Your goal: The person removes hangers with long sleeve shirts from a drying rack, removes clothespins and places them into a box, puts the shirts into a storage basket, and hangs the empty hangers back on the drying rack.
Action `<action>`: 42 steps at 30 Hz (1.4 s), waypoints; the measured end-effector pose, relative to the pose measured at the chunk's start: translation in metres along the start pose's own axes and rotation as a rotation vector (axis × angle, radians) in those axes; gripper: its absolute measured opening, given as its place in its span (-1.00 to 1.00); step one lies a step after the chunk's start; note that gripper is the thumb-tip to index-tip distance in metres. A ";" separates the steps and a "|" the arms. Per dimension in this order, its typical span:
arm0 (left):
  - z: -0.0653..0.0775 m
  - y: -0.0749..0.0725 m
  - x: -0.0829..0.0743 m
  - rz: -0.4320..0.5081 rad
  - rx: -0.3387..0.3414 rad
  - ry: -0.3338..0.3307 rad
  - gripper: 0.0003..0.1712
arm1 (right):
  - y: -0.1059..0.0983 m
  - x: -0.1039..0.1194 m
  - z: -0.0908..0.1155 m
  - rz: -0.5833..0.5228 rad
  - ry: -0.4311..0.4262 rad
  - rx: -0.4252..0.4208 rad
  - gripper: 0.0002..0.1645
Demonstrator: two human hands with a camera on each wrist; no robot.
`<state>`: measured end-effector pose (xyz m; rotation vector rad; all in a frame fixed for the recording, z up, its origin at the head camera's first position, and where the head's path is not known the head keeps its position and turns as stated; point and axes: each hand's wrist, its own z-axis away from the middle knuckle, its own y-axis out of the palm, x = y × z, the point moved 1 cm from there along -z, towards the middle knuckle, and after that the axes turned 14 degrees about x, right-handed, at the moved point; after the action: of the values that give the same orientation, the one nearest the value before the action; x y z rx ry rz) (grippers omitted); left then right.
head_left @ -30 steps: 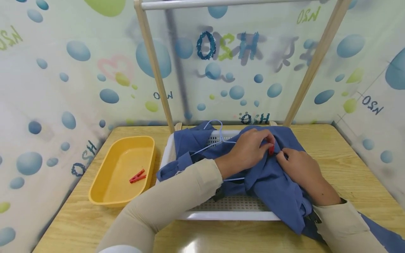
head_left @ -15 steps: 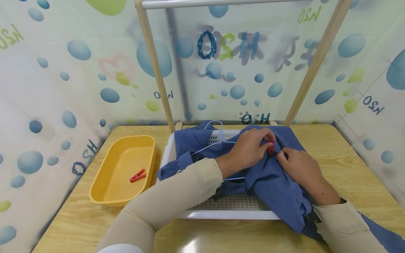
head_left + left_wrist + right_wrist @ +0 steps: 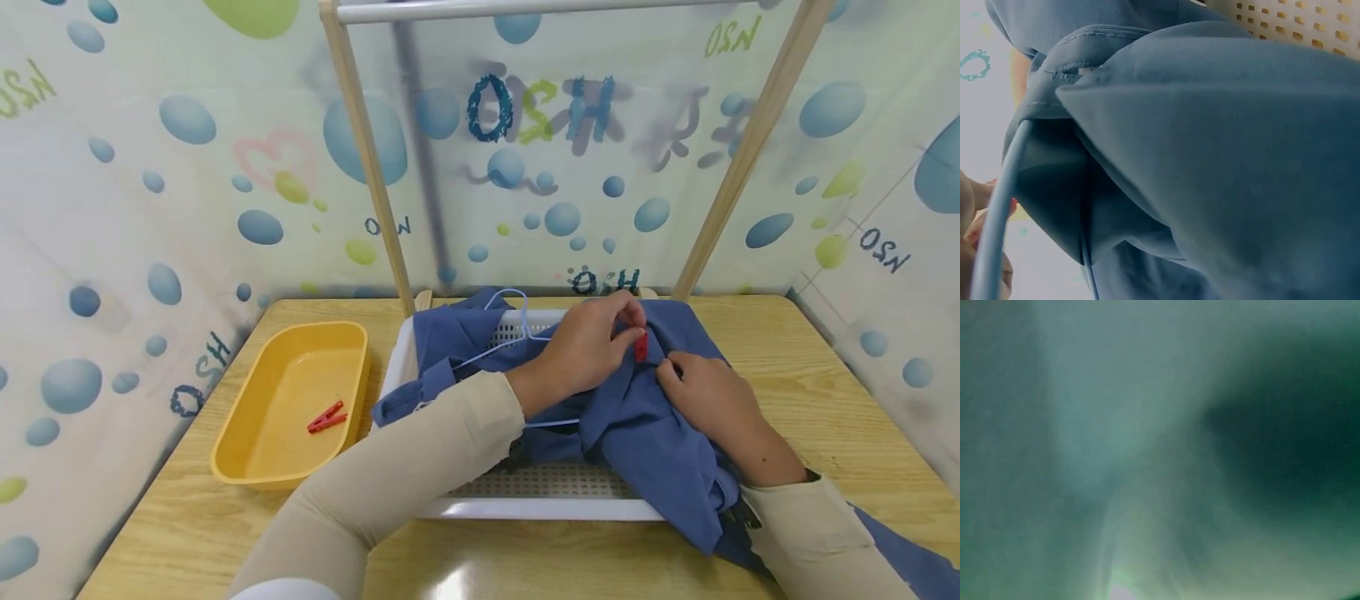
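Observation:
In the head view, a blue garment point(image 3: 637, 417) lies bunched over a white basket point(image 3: 547, 508), with a pale blue hanger point(image 3: 491, 354) partly inside it. My left hand point(image 3: 577, 350) reaches across and pinches a red clothespin point(image 3: 641, 347) above the cloth. Beside it, my right hand point(image 3: 708, 396) grips a fold of the garment between thumb and curled fingers. The left wrist view is filled by the draped garment point(image 3: 1210, 150), with the hanger point(image 3: 1000, 212) running along its left side. Only blurred cloth point(image 3: 1116, 394) shows in the right wrist view.
A yellow tub point(image 3: 247, 392) with another red clothespin point(image 3: 327, 417) in it stands left of the basket on the wooden table point(image 3: 810, 400). Behind the basket rises a rack with wooden posts point(image 3: 727, 175) and a metal top bar point(image 3: 525, 10).
My left hand has shifted slightly up and to the left, and the red clothespin has tilted up a little with it. The right hand stays in place on the garment.

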<state>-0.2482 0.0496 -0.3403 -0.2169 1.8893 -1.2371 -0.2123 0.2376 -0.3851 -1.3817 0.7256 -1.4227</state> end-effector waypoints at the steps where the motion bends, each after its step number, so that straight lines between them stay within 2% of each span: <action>1: 0.001 -0.001 0.000 -0.020 -0.004 0.007 -0.89 | 0.000 0.001 0.000 -0.004 -0.003 0.002 -0.52; 9: 0.002 -0.011 -0.007 -0.330 -0.079 0.050 -0.65 | -0.003 0.006 -0.003 -0.018 -0.018 0.009 -0.53; 16: 0.017 -0.031 -0.011 -0.451 -0.060 -0.010 -0.59 | 0.000 0.003 -0.001 -0.028 -0.019 0.017 -0.54; 24: 0.035 -0.063 -0.015 -0.408 -0.018 -0.015 -0.60 | -0.002 -0.003 0.005 -0.044 0.004 0.028 -0.55; 31: 0.058 -0.093 -0.008 -0.366 -0.054 -0.023 -0.64 | -0.002 -0.004 0.003 -0.041 0.003 0.047 -0.53; 37: 0.079 -0.115 0.008 -0.319 -0.063 -0.132 -0.59 | 0.000 -0.002 0.002 -0.047 -0.002 0.062 -0.52; 42: 0.107 -0.133 0.029 -0.293 -0.096 -0.186 -0.59 | -0.001 0.000 0.001 -0.050 -0.007 0.059 -0.52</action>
<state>-0.2271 -0.1045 -0.2640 -0.6579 1.7986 -1.2692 -0.2112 0.2377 -0.3843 -1.3669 0.6427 -1.4664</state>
